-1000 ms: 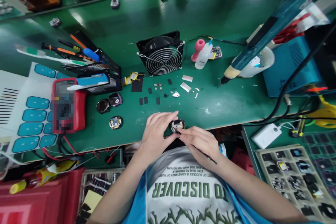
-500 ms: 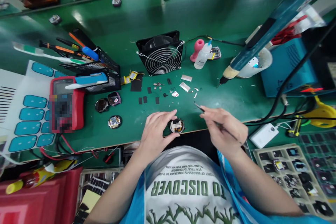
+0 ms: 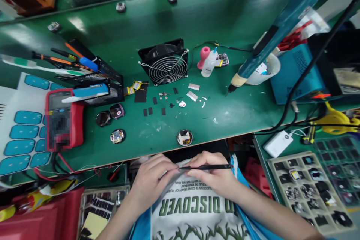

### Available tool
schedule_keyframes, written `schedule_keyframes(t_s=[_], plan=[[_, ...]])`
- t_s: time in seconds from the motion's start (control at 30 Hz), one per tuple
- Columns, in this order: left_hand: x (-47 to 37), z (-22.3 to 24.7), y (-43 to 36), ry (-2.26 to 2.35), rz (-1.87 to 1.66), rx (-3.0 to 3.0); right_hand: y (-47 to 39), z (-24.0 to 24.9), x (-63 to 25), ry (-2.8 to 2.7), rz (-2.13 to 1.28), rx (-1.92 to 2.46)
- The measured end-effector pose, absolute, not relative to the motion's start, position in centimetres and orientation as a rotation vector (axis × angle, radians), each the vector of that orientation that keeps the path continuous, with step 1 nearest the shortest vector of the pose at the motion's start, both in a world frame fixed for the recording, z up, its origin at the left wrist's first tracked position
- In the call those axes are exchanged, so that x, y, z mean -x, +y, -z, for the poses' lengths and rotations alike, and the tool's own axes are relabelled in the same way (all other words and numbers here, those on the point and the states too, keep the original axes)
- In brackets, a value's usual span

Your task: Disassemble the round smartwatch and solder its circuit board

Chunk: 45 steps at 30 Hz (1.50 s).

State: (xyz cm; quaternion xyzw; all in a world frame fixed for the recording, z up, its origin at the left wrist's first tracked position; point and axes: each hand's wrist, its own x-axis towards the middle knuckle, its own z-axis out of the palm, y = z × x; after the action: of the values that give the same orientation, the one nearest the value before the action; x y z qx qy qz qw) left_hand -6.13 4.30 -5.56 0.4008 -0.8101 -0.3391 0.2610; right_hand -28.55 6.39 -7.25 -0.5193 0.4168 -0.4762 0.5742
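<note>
Above my lap, just off the bench's front edge, my right hand (image 3: 209,168) grips slim black tweezers (image 3: 208,167), held level and pointing left. The thumb and fingertips of my left hand (image 3: 154,176) pinch at the tweezers' tip; whether something small is also between them is hidden. On the bench in front of both hands lies an open round device housing (image 3: 185,138) with a pale piece and orange parts inside. Neither hand touches it. Farther back are a small white part (image 3: 182,104) and two pale strips (image 3: 192,96).
A black fan (image 3: 167,65) stands behind the loose parts. To its right are a dropper bottle (image 3: 209,63) and a blue tool (image 3: 253,56) leaning over a white cup. A red multimeter (image 3: 77,120), a round board (image 3: 117,136) and a tool holder (image 3: 105,93) are left.
My hands have drawn back from the bench to above my lap and come together. My left hand has left the round housing and now pinches the tweezers' tip. The view has shifted slightly.
</note>
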Motion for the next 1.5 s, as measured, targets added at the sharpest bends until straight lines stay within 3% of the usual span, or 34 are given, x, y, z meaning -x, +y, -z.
schedule_keyframes(t_s=[0.2,0.33,0.43,0.53,0.7,0.9,1.13,1.5], plan=[[2.7,7.0,6.1,-2.212,1.004,-1.42,4.8,7.0,30.8,1.045,1.208,1.291],[-0.8,8.7,6.6,-2.215,1.138,-1.905,3.4,6.9,33.8,1.29,1.319,1.722],[-1.8,8.0,6.1,-2.079,1.496,-2.084,2.8,7.2,35.4,1.322,1.263,2.01],[0.0,5.9,4.6,-2.047,1.799,-1.724,2.9,7.4,36.1,1.28,1.223,2.106],[6.2,4.5,0.5,-2.19,0.955,-1.253,3.6,7.6,35.9,1.309,1.196,2.078],[9.0,6.0,-2.2,-2.514,0.882,-1.018,4.5,8.1,34.4,1.349,1.327,1.873],[10.7,8.2,1.1,-2.238,0.294,-1.325,4.9,8.4,31.0,1.281,1.429,1.886],[12.2,9.4,2.0,-2.127,0.058,-1.315,5.9,10.7,28.5,1.392,1.396,1.98]])
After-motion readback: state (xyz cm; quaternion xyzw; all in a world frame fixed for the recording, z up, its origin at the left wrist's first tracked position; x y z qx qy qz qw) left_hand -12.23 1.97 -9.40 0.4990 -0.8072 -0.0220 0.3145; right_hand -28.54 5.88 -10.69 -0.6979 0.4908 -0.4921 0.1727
